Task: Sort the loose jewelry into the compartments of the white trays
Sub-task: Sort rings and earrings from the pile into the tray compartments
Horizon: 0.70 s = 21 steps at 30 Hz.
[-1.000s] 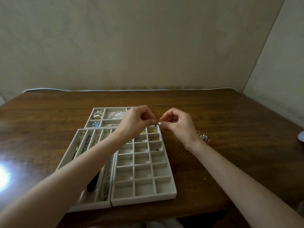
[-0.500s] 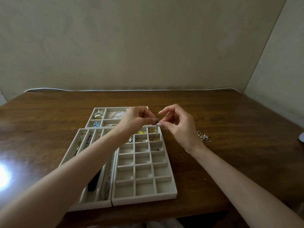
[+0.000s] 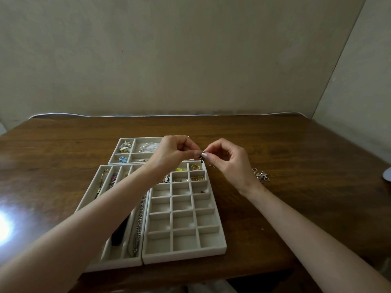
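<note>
Fingers point(image 3: 204, 155) of left hand point(image 3: 173, 151) and right hand point(image 3: 229, 162) pinch one small dark piece point(image 3: 202, 159) just above the grid tray point(image 3: 184, 258), at its far right corner, likely working its clasp before dropping it in.

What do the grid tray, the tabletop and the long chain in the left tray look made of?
Grid tray: off-white and matte, probably velvet-like fabric over board; no shine. Tabletop: wood or wood-look laminate, glossy; grain streaks and a glare patch show. Chain: silver-coloured metal, by its glinting links; which metal is unclear.
</note>
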{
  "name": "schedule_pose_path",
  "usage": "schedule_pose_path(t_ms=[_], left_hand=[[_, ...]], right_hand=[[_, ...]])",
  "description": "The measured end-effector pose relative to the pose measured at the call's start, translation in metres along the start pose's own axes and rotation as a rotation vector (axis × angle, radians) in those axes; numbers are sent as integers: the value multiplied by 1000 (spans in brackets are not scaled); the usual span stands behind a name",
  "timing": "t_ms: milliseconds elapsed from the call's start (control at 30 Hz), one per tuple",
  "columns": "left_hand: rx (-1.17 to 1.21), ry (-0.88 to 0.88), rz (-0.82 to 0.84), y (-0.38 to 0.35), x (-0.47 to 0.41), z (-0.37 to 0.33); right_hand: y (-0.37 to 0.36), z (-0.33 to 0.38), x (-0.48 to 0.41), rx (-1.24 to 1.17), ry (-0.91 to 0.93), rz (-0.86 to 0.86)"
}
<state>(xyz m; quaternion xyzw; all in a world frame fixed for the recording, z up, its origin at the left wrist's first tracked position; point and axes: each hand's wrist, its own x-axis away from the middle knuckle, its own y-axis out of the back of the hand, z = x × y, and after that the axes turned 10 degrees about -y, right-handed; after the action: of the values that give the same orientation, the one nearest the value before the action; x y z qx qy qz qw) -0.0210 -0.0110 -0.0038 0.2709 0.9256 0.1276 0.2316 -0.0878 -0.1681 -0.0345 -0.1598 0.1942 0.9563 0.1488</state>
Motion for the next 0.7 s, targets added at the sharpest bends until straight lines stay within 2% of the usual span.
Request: schedule_pose_path(t_ms=[167, 267, 367, 467, 567, 700], left_hand=[[22, 12, -23, 1, 0, -3], [24, 15, -37, 2, 0, -6], [25, 17, -25, 4, 1, -6], [-14, -2, -10, 4, 1, -5], [-65, -22, 38, 5, 1, 0], [-229, -50, 187, 7, 2, 4]], right_hand=[[2, -2, 0, -15, 33, 56], [3, -4, 0, -33, 51, 26], [4, -5, -2, -66, 21, -30], [6, -4, -4, -76, -23, -2], [6, -4, -5, -54, -50, 50], [6, -5, -4, -58, -87, 49]])
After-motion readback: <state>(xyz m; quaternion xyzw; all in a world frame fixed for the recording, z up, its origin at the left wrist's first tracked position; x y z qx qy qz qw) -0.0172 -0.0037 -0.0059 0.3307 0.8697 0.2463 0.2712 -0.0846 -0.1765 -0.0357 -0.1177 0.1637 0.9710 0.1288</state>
